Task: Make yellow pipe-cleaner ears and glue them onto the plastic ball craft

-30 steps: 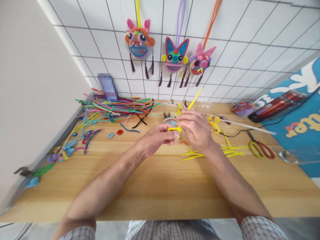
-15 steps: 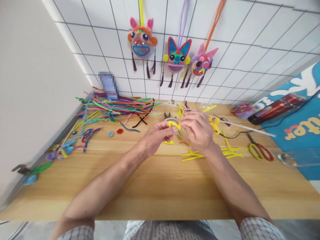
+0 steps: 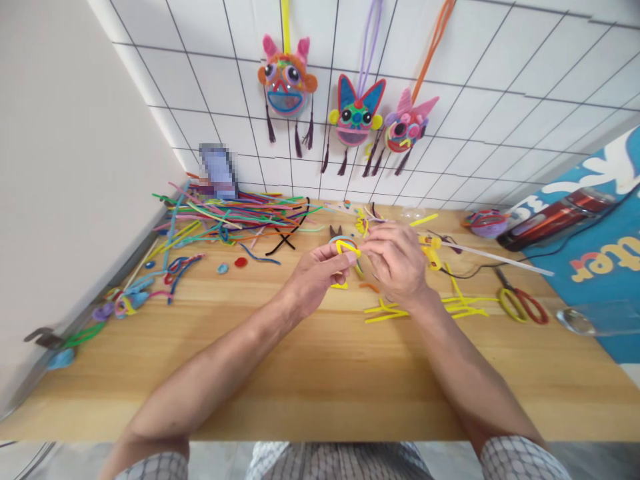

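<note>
My left hand (image 3: 317,275) and my right hand (image 3: 395,260) meet above the middle of the wooden table (image 3: 320,373). Both pinch a yellow pipe cleaner (image 3: 347,247) bent into a small loop between their fingertips. Its free end (image 3: 424,219) sticks out to the right past my right hand. Just behind the loop lies a small blue and orange craft piece (image 3: 336,237), partly hidden by my fingers. A short yellow bent scrap (image 3: 340,285) lies on the table under my left hand.
A heap of coloured pipe cleaners (image 3: 235,217) lies at the back left. Cut yellow pieces (image 3: 425,305), a yellow glue gun (image 3: 431,252), scissors (image 3: 520,301) and a red bottle (image 3: 555,217) lie to the right. Three craft masks (image 3: 350,110) hang on the tiled wall.
The yellow pipe cleaner has been bent from a flat strip into a loop between my fingers. Its free end has swung down from pointing up to lying out to the right.
</note>
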Motion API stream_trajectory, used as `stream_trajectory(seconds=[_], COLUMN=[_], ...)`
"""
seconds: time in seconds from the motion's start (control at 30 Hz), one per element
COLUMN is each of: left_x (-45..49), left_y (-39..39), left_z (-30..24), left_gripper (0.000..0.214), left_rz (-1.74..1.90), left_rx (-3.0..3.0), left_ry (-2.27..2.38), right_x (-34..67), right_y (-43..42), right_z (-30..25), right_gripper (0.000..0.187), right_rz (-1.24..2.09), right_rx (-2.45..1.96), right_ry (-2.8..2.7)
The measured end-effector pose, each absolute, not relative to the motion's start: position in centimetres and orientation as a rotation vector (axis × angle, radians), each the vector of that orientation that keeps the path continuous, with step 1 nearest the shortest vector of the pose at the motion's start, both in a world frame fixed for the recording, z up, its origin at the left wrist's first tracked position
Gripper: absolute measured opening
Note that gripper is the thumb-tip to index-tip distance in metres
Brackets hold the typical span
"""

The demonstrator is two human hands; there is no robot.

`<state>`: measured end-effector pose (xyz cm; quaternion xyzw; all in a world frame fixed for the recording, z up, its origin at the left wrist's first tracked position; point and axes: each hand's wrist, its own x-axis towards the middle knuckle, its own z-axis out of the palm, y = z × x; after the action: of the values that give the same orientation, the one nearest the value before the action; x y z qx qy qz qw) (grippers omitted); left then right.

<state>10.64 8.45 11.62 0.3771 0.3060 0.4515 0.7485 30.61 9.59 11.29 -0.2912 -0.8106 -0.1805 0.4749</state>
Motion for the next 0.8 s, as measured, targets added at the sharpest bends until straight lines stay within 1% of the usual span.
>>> stream_trajectory(seconds=[0.17,0.4,0.67,0.8], left_x=[10.9,11.1,11.3,11.4], left_y=[8.3,8.1,7.4,7.2], left_z=[11.5,11.8,12.2,12.0], left_gripper=[0.038,0.037,0.040,0.041], left_rz=[0.987,1.040,1.025,1.047], left_rx=[0.797,0.743,0.679,0.657], left_ry=[0.659,0.581,0.495,0.487], right_x=[30.2,29.7,28.9,28.3], right_y=[9.4,8.9,8.2,7.8], right_z=[11.3,11.4,11.1,11.1], right_gripper=[0.016,0.027,0.018,0.017], right_rz=[-0.428,-0.372,-0.201,-0.096], right_rx=[-0.705,-0.721,-0.820,-0.826], right_ry=[-1.986,-1.905,-1.825,-1.805])
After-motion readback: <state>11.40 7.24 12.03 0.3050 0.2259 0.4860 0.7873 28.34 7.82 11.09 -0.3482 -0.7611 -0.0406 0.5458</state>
